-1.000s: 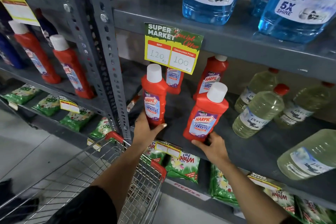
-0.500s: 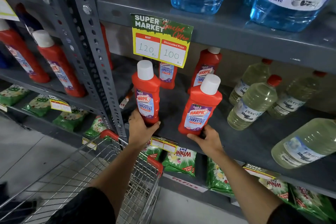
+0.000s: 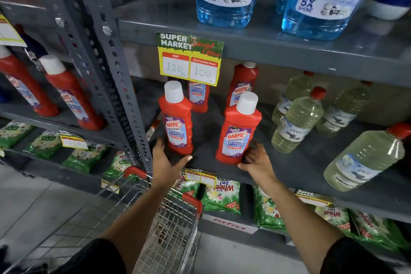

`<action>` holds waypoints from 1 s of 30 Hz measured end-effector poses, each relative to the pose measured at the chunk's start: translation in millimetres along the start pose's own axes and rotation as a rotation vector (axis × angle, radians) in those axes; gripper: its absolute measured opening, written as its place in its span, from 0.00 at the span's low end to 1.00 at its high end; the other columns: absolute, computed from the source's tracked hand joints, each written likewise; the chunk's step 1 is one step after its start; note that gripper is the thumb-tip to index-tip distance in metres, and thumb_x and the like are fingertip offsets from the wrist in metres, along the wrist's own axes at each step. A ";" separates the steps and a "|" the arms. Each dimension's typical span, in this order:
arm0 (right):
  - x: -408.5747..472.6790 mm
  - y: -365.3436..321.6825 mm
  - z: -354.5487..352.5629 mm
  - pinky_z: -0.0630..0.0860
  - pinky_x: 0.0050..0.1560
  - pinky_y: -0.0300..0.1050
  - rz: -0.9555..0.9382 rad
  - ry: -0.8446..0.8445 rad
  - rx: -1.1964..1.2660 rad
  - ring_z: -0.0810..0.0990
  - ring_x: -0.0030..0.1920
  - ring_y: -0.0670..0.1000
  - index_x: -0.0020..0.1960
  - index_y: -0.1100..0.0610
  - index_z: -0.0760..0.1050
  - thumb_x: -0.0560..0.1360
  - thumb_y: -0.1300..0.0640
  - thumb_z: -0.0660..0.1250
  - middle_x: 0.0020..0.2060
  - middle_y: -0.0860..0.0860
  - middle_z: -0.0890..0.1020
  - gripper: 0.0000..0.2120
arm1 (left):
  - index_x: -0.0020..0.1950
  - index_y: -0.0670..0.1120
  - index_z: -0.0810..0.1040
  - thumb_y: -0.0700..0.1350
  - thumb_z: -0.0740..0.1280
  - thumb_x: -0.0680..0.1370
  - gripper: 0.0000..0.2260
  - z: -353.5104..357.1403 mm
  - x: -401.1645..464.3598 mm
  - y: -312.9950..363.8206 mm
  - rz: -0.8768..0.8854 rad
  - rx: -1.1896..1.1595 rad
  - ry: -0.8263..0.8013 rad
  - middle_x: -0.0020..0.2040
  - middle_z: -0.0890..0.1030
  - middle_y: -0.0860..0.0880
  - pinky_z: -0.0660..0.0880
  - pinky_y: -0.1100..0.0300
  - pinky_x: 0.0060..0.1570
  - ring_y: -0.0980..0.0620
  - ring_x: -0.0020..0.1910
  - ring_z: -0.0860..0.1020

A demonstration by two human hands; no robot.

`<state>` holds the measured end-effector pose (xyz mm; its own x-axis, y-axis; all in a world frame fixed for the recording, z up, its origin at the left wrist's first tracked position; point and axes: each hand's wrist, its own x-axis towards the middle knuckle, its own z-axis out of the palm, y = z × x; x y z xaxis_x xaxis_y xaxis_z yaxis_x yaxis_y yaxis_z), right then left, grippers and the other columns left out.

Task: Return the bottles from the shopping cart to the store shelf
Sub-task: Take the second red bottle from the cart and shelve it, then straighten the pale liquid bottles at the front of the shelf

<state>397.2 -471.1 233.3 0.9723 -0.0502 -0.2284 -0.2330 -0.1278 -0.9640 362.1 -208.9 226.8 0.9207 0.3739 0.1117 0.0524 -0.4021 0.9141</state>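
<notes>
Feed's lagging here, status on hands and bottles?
Left hand open beside left bottle. Right hand open at right bottle. Both upright on shelf. Nothing blocking.

Middle shelf (image 3: pixel 289 169) — bare grey deck is seen between the two front Harpic bottles (image 3: pixel 178 122) (image 3: pixel 239 133), and again between the right one and the pale oil bottles (image 3: pixel 295 124). Access from above is limited by the upper shelf (image 3: pixel 289 51) and its hanging price card (image 3: pixel 190 60). The left side is closed off by the perforated upright (image 3: pixel 115 87) — the cart rim (image 3: pixel 191 201) sits below the shelf's front edge.
</notes>
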 end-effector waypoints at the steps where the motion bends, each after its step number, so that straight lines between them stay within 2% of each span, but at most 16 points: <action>1: -3.0 -2.2 -2.6 0.70 0.64 0.44 -0.007 0.044 0.016 0.72 0.65 0.53 0.72 0.59 0.58 0.65 0.81 0.68 0.62 0.58 0.74 0.41 | 0.71 0.39 0.63 0.44 0.78 0.68 0.37 -2.5 -9.3 2.2 0.032 0.019 0.036 0.66 0.69 0.42 0.68 0.55 0.65 0.52 0.62 0.69; 4: -14.7 -4.0 -17.8 0.70 0.63 0.41 -0.060 0.182 0.013 0.74 0.61 0.51 0.71 0.60 0.62 0.67 0.80 0.66 0.59 0.57 0.75 0.37 | 0.59 0.41 0.71 0.42 0.72 0.74 0.17 -2.0 -33.4 10.8 0.202 0.086 0.159 0.53 0.72 0.47 0.73 0.52 0.54 0.52 0.52 0.71; 7: -31.3 4.9 -42.2 0.72 0.50 0.27 -0.159 0.381 -0.117 0.77 0.54 0.53 0.65 0.61 0.71 0.69 0.76 0.64 0.53 0.54 0.77 0.25 | 0.51 0.44 0.74 0.44 0.68 0.77 0.07 15.9 -51.4 21.5 0.301 0.113 0.081 0.47 0.74 0.49 0.73 0.55 0.45 0.52 0.44 0.74; 9: -42.7 14.8 -63.7 0.73 0.45 0.27 -0.260 0.545 -0.260 0.80 0.48 0.56 0.58 0.62 0.75 0.69 0.74 0.64 0.49 0.54 0.79 0.19 | 0.50 0.44 0.77 0.47 0.65 0.77 0.07 38.7 -63.1 29.5 0.355 0.123 -0.021 0.45 0.77 0.50 0.75 0.56 0.44 0.52 0.42 0.77; 11: -52.1 22.7 -88.8 0.76 0.45 0.38 -0.300 0.674 -0.331 0.81 0.43 0.58 0.52 0.62 0.78 0.69 0.73 0.64 0.46 0.57 0.80 0.14 | 0.50 0.44 0.79 0.50 0.62 0.77 0.11 69.2 -76.9 43.1 0.403 0.107 -0.110 0.44 0.78 0.49 0.75 0.56 0.44 0.51 0.42 0.78; 12: -56.3 25.3 -101.7 0.74 0.44 0.41 -0.308 0.716 -0.345 0.81 0.41 0.58 0.49 0.61 0.79 0.69 0.71 0.65 0.44 0.58 0.81 0.12 | 0.50 0.44 0.79 0.50 0.62 0.77 0.11 85.6 -82.8 52.0 0.427 0.097 -0.140 0.44 0.79 0.48 0.75 0.56 0.45 0.51 0.42 0.78; 15: -67.3 34.4 -140.6 0.69 0.40 0.40 -0.339 0.781 -0.357 0.79 0.35 0.57 0.42 0.53 0.76 0.70 0.64 0.71 0.36 0.56 0.81 0.07 | 0.48 0.43 0.81 0.48 0.62 0.76 0.12 135.4 -94.6 78.3 0.519 0.105 -0.207 0.44 0.81 0.47 0.75 0.58 0.46 0.50 0.43 0.78; 17: -70.3 39.5 -167.6 0.68 0.38 0.42 -0.355 0.823 -0.359 0.77 0.34 0.57 0.39 0.50 0.71 0.69 0.59 0.75 0.33 0.54 0.79 0.12 | 0.50 0.42 0.82 0.49 0.62 0.76 0.13 166.1 -96.9 93.8 0.517 0.116 -0.290 0.44 0.81 0.46 0.76 0.54 0.45 0.49 0.44 0.79; 19: -69.9 41.4 -192.4 0.68 0.38 0.45 -0.364 0.850 -0.362 0.75 0.36 0.57 0.39 0.53 0.68 0.67 0.58 0.77 0.34 0.53 0.76 0.16 | 0.56 0.40 0.80 0.52 0.62 0.76 0.18 198.6 -93.9 107.0 0.457 0.133 -0.285 0.50 0.82 0.42 0.76 0.52 0.52 0.43 0.52 0.80; 21: -66.6 43.2 -208.3 0.69 0.40 0.47 -0.332 0.848 -0.312 0.74 0.40 0.57 0.43 0.56 0.67 0.64 0.57 0.80 0.39 0.55 0.75 0.21 | 0.66 0.37 0.73 0.52 0.69 0.74 0.26 226.2 -86.8 119.0 0.314 0.134 -0.272 0.63 0.77 0.37 0.67 0.54 0.65 0.39 0.65 0.72; 23: -61.4 49.0 -221.8 0.70 0.43 0.47 -0.268 0.874 -0.226 0.74 0.44 0.58 0.48 0.58 0.65 0.60 0.57 0.82 0.45 0.57 0.73 0.28 | 0.73 0.37 0.63 0.52 0.75 0.70 0.38 250.1 -76.0 128.0 0.200 0.095 -0.249 0.71 0.69 0.38 0.61 0.56 0.68 0.41 0.72 0.65; 26: -50.1 58.3 -247.1 0.74 0.52 0.53 -0.209 0.820 -0.215 0.74 0.51 0.58 0.58 0.61 0.64 0.57 0.57 0.83 0.53 0.57 0.71 0.39 | 0.73 0.43 0.63 0.60 0.79 0.60 0.48 283.8 -54.7 143.5 0.092 0.088 -0.196 0.70 0.71 0.42 0.68 0.51 0.68 0.44 0.70 0.69; 28: -45.5 58.4 -258.6 0.74 0.56 0.50 -0.212 0.656 -0.195 0.76 0.56 0.53 0.64 0.59 0.65 0.56 0.54 0.83 0.57 0.54 0.74 0.43 | 0.66 0.48 0.66 0.59 0.80 0.55 0.45 298.3 -40.5 145.6 -0.023 0.049 -0.213 0.63 0.76 0.46 0.74 0.52 0.61 0.47 0.62 0.75; 30: -41.8 59.1 -265.9 0.77 0.55 0.51 -0.204 0.525 -0.210 0.79 0.56 0.51 0.64 0.53 0.69 0.55 0.47 0.80 0.56 0.52 0.79 0.41 | 0.58 0.54 0.67 0.60 0.79 0.52 0.39 306.7 -31.1 143.4 -0.091 0.023 -0.189 0.55 0.81 0.48 0.80 0.51 0.50 0.46 0.52 0.82</action>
<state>337.7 -740.0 222.1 0.8708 -0.4797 0.1080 -0.0935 -0.3771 -0.9214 459.6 -534.5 234.8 0.9679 0.2467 -0.0479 0.1453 -0.3941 0.9075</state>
